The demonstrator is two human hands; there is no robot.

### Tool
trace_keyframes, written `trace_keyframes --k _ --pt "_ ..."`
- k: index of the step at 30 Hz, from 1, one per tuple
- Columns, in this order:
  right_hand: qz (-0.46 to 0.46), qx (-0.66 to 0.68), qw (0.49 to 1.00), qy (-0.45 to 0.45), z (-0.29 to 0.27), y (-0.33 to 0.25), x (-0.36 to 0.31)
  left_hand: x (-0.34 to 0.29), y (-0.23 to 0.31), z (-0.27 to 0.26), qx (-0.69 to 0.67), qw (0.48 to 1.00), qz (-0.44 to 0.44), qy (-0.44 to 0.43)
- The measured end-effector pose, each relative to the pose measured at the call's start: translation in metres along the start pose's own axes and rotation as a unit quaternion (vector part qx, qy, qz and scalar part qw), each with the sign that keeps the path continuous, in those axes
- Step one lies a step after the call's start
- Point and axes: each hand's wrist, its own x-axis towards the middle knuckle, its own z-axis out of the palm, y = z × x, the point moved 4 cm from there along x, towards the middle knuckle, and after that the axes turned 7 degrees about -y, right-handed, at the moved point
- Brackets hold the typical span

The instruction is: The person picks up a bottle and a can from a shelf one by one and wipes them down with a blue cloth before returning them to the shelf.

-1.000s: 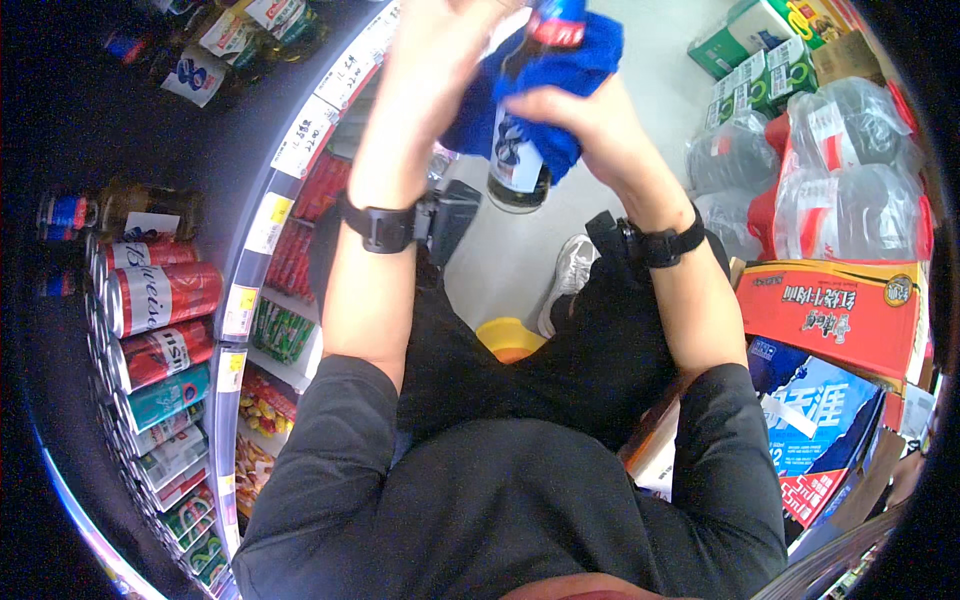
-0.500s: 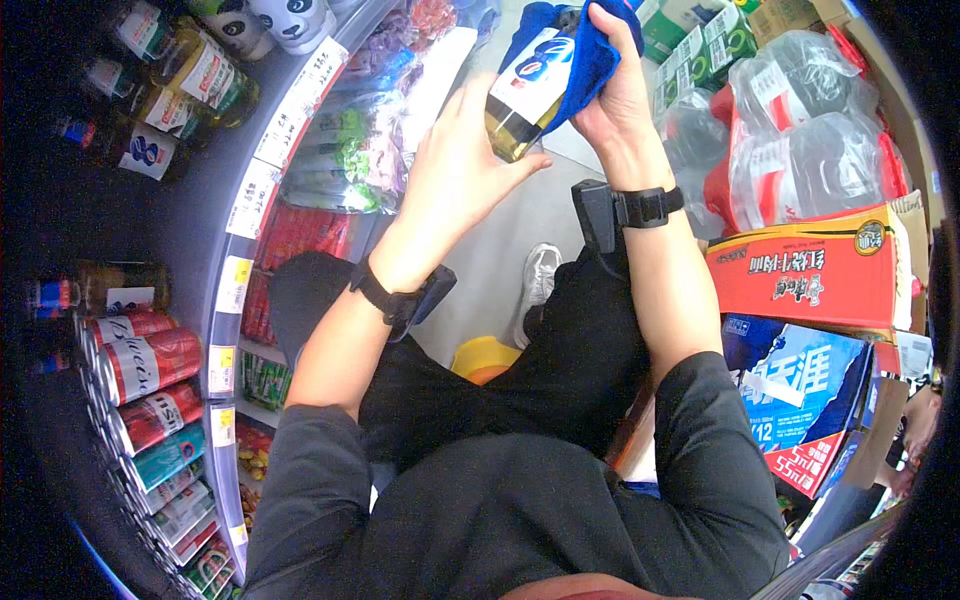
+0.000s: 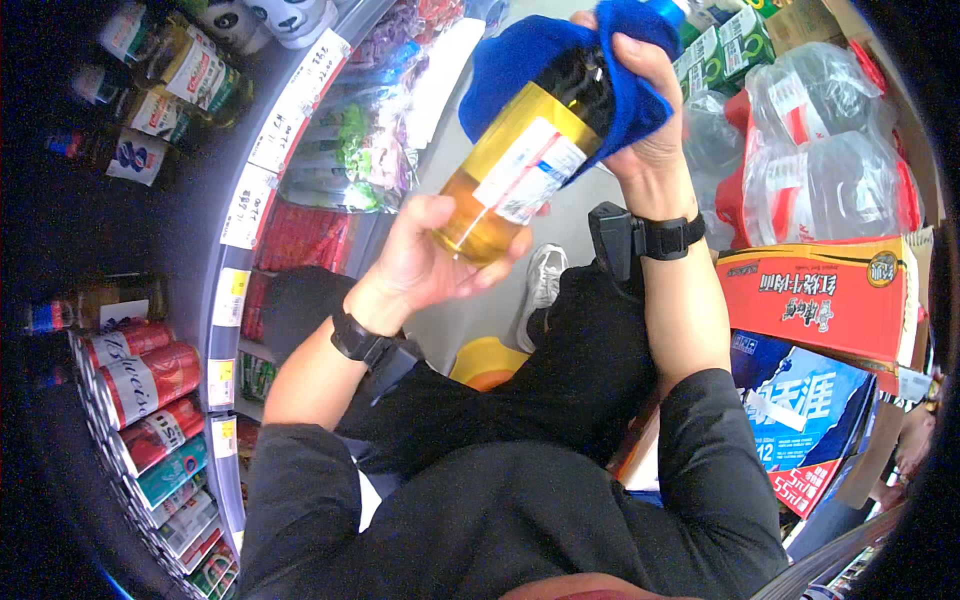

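A bottle of amber liquid (image 3: pixel 538 165) with a white label is held tilted in front of me, its blue-capped end toward the upper right. My left hand (image 3: pixel 430 262) is closed around its base, thumb on one side and fingers on the other. At the upper end, my right hand (image 3: pixel 648 158) grips the bottle through a blue cloth (image 3: pixel 505 62). The cloth wraps the neck and shoulder and hides part of them. Both wrists wear black straps with a small device.
On the left, a shelf edge (image 3: pixel 247 205) with price tags runs beside cans (image 3: pixel 150 380) and dark bottles (image 3: pixel 195 80). Bagged goods (image 3: pixel 350 150) hang below it. At right are wrapped bottles (image 3: pixel 800 180), a red carton (image 3: pixel 810 295) and a blue carton (image 3: pixel 795 400). Something yellow (image 3: pixel 485 360) lies between my legs.
The bottle has come nearer and turned, showing another side of its label. My left hand has moved down from its side to its base. The cloth now spreads wider on the left.
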Motion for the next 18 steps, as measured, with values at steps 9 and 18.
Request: trace_keyframes --k 9,18 --pt "0.008 0.129 0.991 -0.021 0.004 0.017 0.010 -0.007 -0.003 0.005 -0.220 0.966 -0.098 -0.097" --pt "0.007 -0.046 0.991 0.128 -0.008 0.013 0.014 -0.006 0.036 -0.007 0.536 0.814 0.170 0.147"
